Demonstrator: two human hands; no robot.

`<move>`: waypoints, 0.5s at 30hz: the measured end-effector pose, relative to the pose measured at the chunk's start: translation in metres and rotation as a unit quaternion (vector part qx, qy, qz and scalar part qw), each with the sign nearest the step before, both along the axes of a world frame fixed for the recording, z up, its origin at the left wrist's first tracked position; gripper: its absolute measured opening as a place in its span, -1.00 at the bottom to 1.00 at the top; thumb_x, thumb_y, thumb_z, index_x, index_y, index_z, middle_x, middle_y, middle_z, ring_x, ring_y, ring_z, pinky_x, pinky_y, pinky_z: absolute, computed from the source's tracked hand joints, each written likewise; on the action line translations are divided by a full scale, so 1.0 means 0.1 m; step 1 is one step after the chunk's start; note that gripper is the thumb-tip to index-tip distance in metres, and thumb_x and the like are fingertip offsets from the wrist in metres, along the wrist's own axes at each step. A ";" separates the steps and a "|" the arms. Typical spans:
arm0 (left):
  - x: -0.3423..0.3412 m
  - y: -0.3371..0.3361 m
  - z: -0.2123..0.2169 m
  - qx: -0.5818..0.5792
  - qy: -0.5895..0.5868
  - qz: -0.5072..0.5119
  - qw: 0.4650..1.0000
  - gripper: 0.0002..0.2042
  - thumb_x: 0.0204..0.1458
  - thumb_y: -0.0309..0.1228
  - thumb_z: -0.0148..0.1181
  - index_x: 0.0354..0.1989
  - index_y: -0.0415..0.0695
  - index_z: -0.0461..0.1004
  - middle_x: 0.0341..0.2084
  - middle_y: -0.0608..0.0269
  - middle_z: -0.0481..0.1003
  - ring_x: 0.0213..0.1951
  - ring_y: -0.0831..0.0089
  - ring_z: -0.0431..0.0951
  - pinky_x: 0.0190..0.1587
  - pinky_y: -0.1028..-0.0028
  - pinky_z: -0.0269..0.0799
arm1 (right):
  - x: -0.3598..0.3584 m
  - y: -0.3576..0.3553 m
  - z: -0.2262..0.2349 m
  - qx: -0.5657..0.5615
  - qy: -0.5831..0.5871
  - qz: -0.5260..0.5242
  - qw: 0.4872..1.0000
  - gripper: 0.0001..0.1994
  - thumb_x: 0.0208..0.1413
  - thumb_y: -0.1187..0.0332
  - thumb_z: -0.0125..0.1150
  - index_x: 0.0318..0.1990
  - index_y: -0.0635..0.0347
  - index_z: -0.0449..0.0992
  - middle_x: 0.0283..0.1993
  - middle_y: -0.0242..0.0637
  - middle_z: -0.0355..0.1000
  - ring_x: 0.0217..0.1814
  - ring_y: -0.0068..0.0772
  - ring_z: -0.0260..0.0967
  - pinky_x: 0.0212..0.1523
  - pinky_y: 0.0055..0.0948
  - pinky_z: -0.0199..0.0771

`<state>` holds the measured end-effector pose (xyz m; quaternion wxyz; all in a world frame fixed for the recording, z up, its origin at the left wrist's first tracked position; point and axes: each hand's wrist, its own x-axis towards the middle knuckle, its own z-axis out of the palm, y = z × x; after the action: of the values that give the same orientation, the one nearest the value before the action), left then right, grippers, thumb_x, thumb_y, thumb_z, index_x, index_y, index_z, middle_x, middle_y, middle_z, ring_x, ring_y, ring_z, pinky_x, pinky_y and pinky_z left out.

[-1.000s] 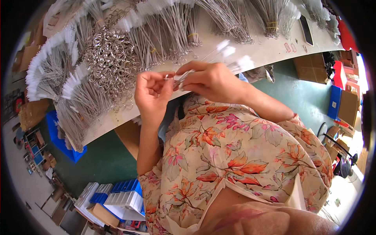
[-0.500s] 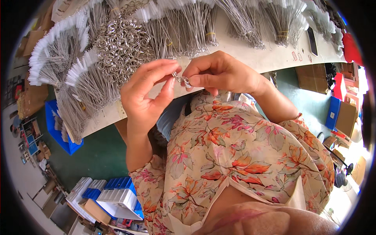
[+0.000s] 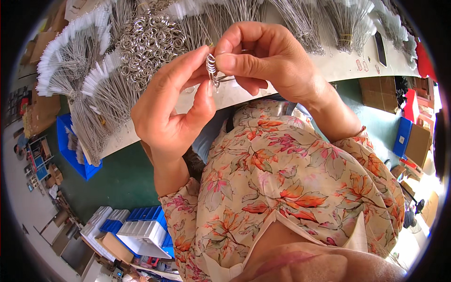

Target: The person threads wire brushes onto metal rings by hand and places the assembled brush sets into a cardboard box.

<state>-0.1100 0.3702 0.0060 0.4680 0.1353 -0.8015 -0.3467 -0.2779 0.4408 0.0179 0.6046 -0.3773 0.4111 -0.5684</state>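
Observation:
In front of my chest, above the table's near edge, both hands hold a small stack of shiny metal rings (image 3: 211, 65). My right hand (image 3: 275, 61) pinches the stack between thumb and bent index finger. On the other side, my left hand (image 3: 171, 101) touches it at the top with the index fingertip and below with the thumb. A short piece of thin metal shows under my right thumb; what it belongs to is hidden. Beyond my left hand lies a large heap of similar loose rings (image 3: 150, 40).
Bundles of wire-stemmed brushes with white bristles (image 3: 73, 51) surround the ring heap, with more bundles (image 3: 340, 23) along the far side. A dark phone (image 3: 380, 49) lies on the pale table (image 3: 324, 69) at right. A blue bin (image 3: 70, 150) stands below the left corner.
Both hands have moved up and away from my chest with the rings. The ring stack has turned more upright, and my right hand has risen beside it.

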 end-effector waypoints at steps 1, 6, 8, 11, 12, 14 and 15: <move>0.00 0.00 0.01 -0.001 -0.002 0.002 1.000 -0.71 -0.14 -0.69 0.14 -0.17 -0.37 0.45 -0.29 0.03 0.51 -0.37 0.39 0.57 -0.29 0.52 0.51 | 0.00 -0.02 -0.02 -0.018 0.011 0.009 1.000 -0.84 0.02 0.34 0.23 -0.35 0.25 0.49 -0.51 -0.43 0.40 -0.63 -0.72 0.21 -0.61 -0.70 0.20; 0.01 -0.07 0.03 0.057 -0.006 -0.024 0.998 -0.73 -0.15 -0.70 0.10 -0.20 -0.36 0.47 -0.31 0.08 0.52 -0.39 0.46 0.55 -0.30 0.56 0.51 | -0.12 -0.08 0.02 -0.033 0.086 0.063 0.994 -0.84 0.01 0.34 0.24 -0.37 0.27 0.51 -0.53 -0.43 0.40 -0.62 -0.73 0.23 -0.60 -0.70 0.21; -0.01 -0.10 0.07 0.042 -0.008 -0.027 0.999 -0.73 -0.17 -0.71 0.09 -0.22 -0.35 0.49 -0.31 0.07 0.52 -0.39 0.48 0.55 -0.30 0.57 0.51 | -0.11 -0.10 -0.03 -0.077 0.152 0.085 0.982 -0.89 0.03 0.42 0.21 -0.34 0.28 0.47 -0.55 -0.47 0.36 -0.60 -0.76 0.24 -0.66 -0.73 0.16; -0.02 -0.13 0.16 0.062 -0.036 -0.017 0.997 -0.76 -0.15 -0.70 0.11 -0.24 -0.34 0.49 -0.36 0.12 0.52 -0.41 0.53 0.52 -0.32 0.62 0.47 | -0.15 -0.09 -0.03 -0.071 0.171 0.074 0.980 -0.85 0.03 0.36 0.21 -0.34 0.28 0.51 -0.55 -0.44 0.39 -0.60 -0.74 0.24 -0.60 -0.71 0.23; -0.01 -0.19 0.21 0.036 -0.066 -0.045 0.996 -0.80 -0.13 -0.66 0.13 -0.27 -0.35 0.49 -0.41 0.16 0.51 -0.43 0.56 0.49 -0.34 0.63 0.43 | -0.17 -0.08 -0.02 -0.073 0.171 0.076 0.980 -0.85 0.03 0.36 0.21 -0.34 0.28 0.51 -0.55 -0.44 0.39 -0.60 -0.74 0.24 -0.60 -0.71 0.23; 0.00 -0.25 0.25 0.009 -0.096 -0.070 0.993 -0.84 -0.10 -0.63 0.15 -0.30 -0.35 0.49 -0.45 0.19 0.49 -0.45 0.58 0.46 -0.35 0.64 0.39 | -0.21 -0.06 -0.01 -0.043 0.119 0.092 0.988 -0.84 0.05 0.36 0.19 -0.29 0.27 0.50 -0.55 -0.44 0.39 -0.60 -0.75 0.25 -0.60 -0.72 0.23; 0.00 -0.26 0.26 -0.003 -0.124 -0.056 0.991 -0.87 -0.06 -0.58 0.15 -0.33 -0.34 0.49 -0.48 0.24 0.46 -0.48 0.60 0.42 -0.38 0.65 0.33 | -0.21 -0.06 -0.01 -0.045 0.119 0.094 0.987 -0.84 0.05 0.36 0.19 -0.29 0.27 0.50 -0.55 -0.44 0.39 -0.60 -0.75 0.25 -0.60 -0.72 0.23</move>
<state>-0.1101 0.3444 0.0316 0.3453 0.1312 -0.8606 -0.3506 -0.2986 0.4343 0.0171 0.5851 -0.5058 0.4168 -0.4776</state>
